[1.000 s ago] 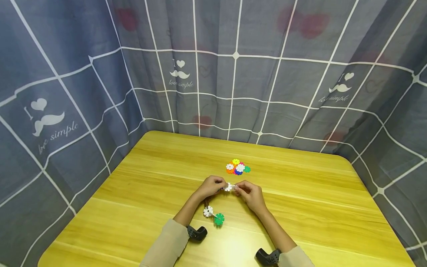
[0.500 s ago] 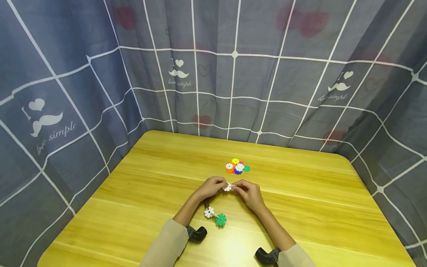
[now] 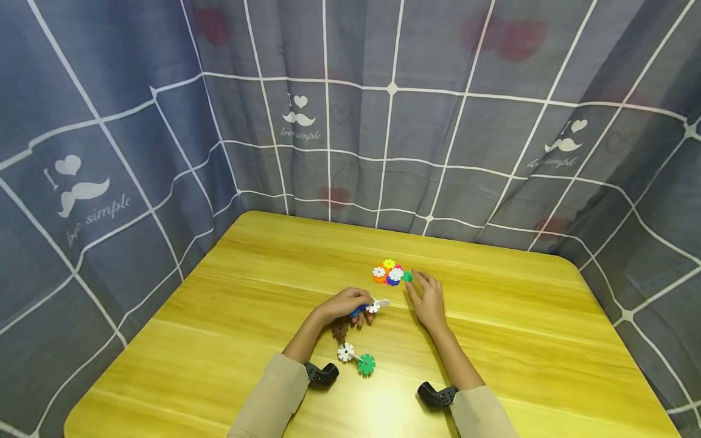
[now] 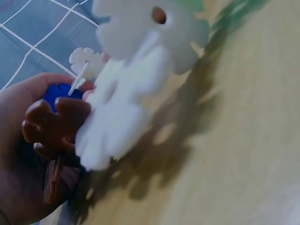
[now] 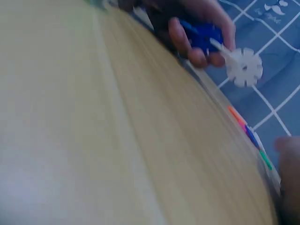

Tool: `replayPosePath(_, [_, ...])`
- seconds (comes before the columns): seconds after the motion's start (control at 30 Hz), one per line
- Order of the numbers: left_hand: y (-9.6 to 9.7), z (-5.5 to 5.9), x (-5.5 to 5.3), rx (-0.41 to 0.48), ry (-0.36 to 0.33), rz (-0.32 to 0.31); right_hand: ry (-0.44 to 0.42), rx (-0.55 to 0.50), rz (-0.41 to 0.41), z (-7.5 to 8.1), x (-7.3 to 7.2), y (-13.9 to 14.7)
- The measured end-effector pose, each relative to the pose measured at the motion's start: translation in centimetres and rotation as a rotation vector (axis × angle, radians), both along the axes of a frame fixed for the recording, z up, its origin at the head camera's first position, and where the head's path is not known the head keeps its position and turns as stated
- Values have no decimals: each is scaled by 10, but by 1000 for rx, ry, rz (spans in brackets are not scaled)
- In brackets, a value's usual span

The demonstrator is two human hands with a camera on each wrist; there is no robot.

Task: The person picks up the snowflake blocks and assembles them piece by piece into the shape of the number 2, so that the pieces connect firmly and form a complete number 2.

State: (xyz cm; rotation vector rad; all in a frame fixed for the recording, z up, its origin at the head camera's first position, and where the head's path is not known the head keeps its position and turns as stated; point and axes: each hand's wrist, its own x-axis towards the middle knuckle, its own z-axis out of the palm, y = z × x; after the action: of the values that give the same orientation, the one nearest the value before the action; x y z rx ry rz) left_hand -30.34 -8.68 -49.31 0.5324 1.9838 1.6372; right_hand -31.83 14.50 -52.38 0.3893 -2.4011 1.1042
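My left hand (image 3: pixel 344 306) grips a linked chain of plastic snowflake discs, pinching it at a blue disc (image 5: pixel 201 36). Beyond its fingertips two white discs (image 3: pixel 374 306) stick out, joined at their slots. A brown disc (image 4: pixel 55 124), a white disc (image 3: pixel 345 351) and a green disc (image 3: pixel 366 364) trail from the chain toward the wrist. My right hand (image 3: pixel 428 303) reaches toward the far pile, thumb and index finger apart, by a loose green disc (image 3: pixel 408 277). Whether it touches that disc I cannot tell. In the right wrist view only a blurred part of this hand shows.
Several loose discs, among them a yellow disc (image 3: pixel 389 263) and an orange disc (image 3: pixel 379 279), lie piled beyond the hands. The wooden table (image 3: pixel 520 340) ends at a checked curtain (image 3: pixel 361 121). A black wrist device (image 3: pixel 436 396) sits on each forearm.
The right hand has let go of the white disc at the chain's end and moved forward and right to the pile. The left hand stays nearly in place, still holding the chain.
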Motion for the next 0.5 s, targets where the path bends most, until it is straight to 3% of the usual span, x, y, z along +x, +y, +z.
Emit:
replayPosePath(0.1, [0,1,0,1,-23,-18,-41,171,-36,-2,-1,3])
replayPosePath(0.17, [0,1,1,-2,-42,-20,-36,200,-39,-3,0,3])
replayPosePath(0.3, [-1,3,0,-19,-70,-13,-44,100,-41,-3,4,0])
replayPosePath(0.5, [-1,5,-1,-49,-42,-27,-162,20,-61,3,10,-5])
